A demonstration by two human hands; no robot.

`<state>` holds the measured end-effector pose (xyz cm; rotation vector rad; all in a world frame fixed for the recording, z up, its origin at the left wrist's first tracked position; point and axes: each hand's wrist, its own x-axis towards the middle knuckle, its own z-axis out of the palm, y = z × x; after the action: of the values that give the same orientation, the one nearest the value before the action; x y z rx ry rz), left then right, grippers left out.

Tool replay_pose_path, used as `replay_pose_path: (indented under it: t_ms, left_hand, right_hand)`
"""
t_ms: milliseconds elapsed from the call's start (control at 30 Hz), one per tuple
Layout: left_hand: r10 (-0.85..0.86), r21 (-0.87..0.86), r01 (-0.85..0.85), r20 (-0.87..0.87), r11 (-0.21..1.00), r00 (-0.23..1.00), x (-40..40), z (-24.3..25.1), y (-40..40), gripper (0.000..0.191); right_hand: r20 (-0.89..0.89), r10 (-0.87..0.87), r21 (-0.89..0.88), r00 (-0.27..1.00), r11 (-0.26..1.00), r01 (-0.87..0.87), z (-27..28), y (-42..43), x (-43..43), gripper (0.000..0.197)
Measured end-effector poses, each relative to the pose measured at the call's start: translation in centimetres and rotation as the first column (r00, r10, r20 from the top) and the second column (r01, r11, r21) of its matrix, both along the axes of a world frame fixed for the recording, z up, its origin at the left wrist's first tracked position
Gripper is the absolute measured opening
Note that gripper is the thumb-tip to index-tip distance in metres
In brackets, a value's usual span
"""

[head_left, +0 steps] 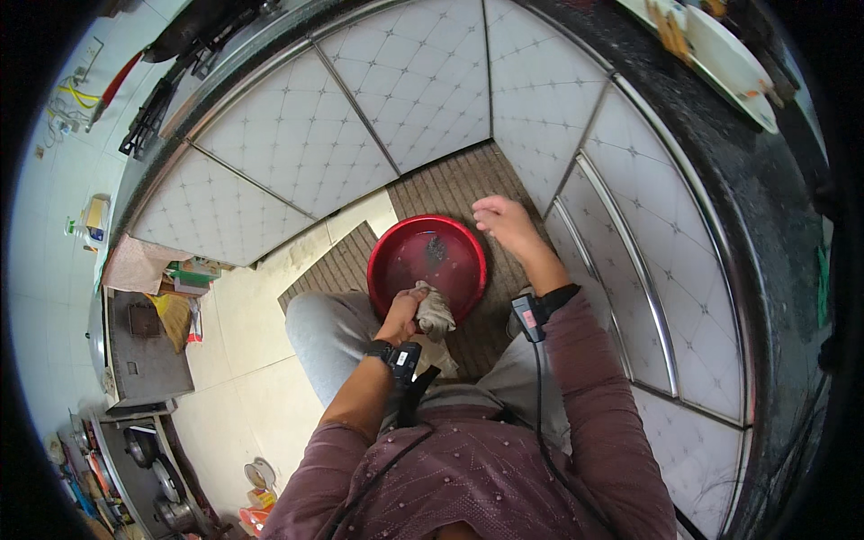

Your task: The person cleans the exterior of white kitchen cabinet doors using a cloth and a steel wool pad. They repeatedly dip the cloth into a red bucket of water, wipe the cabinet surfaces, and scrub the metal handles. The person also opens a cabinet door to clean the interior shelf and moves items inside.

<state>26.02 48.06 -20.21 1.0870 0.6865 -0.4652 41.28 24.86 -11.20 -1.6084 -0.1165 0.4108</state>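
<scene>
A red plastic basin [388, 241] holding water sits on the floor mat before my knees. In the water rests a dark grey clump [435, 250], perhaps a steel wool scourer. My left hand [403, 312] grips a bunched, greyish-white cloth [435, 313] over the basin's near rim. To the right of the basin, my right hand [503, 219] is raised past the rim with its fingers bent. I see nothing held in it, though the palm side is partly hidden.
Pale patterned cabinet doors [405, 74] wall in the far side, and drawers with metal handles [628, 270] stand close on the right. The ribbed brown mat [452, 177] lies beneath the basin. A dark counter [729, 182] carries a white dish [729, 50]. A cable [538, 405] runs from my right wrist.
</scene>
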Motion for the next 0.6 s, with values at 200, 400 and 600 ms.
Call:
replay_pose_path:
  t_ms: [200,400,600]
  left_hand:
    - [-0.098,0.592,0.088,-0.015,0.801,0.995,3.3,-8.1,0.7,0.036]
    - [-0.523,0.73,0.545,-0.3,0.412,0.798,9.3,-14.8,3.0,0.057]
    - [-0.528,0.842,0.521,-0.382,0.139,0.759,15.7,-17.9,3.0,0.068]
  right_hand:
    - [0.099,0.076,-0.035,0.992,0.997,-0.073,3.5,2.1,2.4,0.027]
    - [0.363,0.335,-0.547,0.869,0.832,-0.092,5.3,3.6,1.5,0.026]
    - [-0.006,0.578,-0.791,0.816,0.496,-0.357,5.2,3.6,1.6,0.034]
